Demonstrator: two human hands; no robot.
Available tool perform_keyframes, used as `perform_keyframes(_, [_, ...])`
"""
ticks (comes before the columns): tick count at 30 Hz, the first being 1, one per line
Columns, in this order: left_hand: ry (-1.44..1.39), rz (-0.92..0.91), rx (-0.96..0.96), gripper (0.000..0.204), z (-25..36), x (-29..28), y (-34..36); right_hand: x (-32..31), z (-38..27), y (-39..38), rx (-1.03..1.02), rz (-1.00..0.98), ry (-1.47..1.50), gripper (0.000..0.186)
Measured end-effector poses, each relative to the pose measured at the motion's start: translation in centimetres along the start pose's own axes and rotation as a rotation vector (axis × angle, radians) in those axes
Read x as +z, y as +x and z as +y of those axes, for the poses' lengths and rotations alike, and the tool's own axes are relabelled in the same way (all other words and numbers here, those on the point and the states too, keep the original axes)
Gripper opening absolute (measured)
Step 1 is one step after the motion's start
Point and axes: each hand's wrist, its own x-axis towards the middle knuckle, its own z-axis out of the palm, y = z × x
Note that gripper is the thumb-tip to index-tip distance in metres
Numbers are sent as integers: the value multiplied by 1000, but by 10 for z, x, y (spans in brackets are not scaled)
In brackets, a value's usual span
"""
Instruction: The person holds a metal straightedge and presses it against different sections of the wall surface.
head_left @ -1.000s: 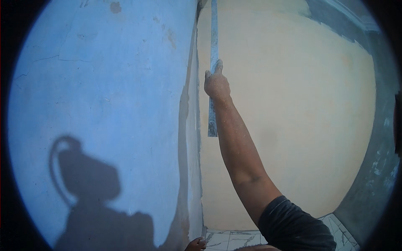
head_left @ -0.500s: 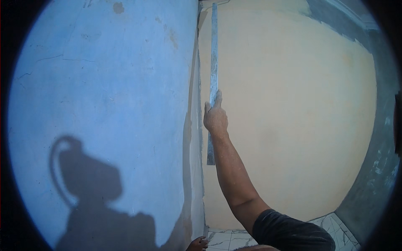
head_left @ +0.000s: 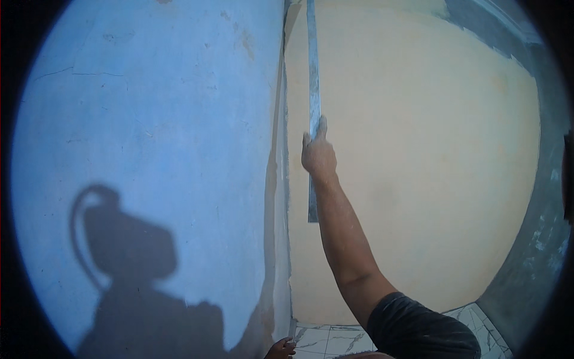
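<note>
Metal strip (head_left: 314,72) in R hand (head_left: 319,154)

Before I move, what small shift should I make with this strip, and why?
Perhaps ease the long strip slightly left: your right hand grips it nearly upright, and in this view it stands right of the narrow grey band by the corner, with cream wall showing between.

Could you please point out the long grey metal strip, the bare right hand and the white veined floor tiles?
Long grey metal strip (head_left: 314,72): head view, upper length.
Bare right hand (head_left: 320,160): head view, its middle.
White veined floor tiles (head_left: 345,338): head view, tile surface.
</note>
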Motion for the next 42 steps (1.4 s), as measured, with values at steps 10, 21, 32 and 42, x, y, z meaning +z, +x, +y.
perform_keyframes(10, [122, -48, -85, 47, 87, -16, -32, 54, 47, -89, 160, -142, 24, 70])
perform_keyframes(21, [17, 54, -131, 49, 117, 7, -77, 25, 30, -46, 130, -84, -11, 71])
perform_keyframes(32, [-228, 20, 234, 56, 89, -3, 1, 12, 63, -132, 211, -233, -20, 73])
perform_keyframes(42, [-218, -5, 822, 62, 287, 26, -1, 0, 51, -109, 108, -192, 213, 72])
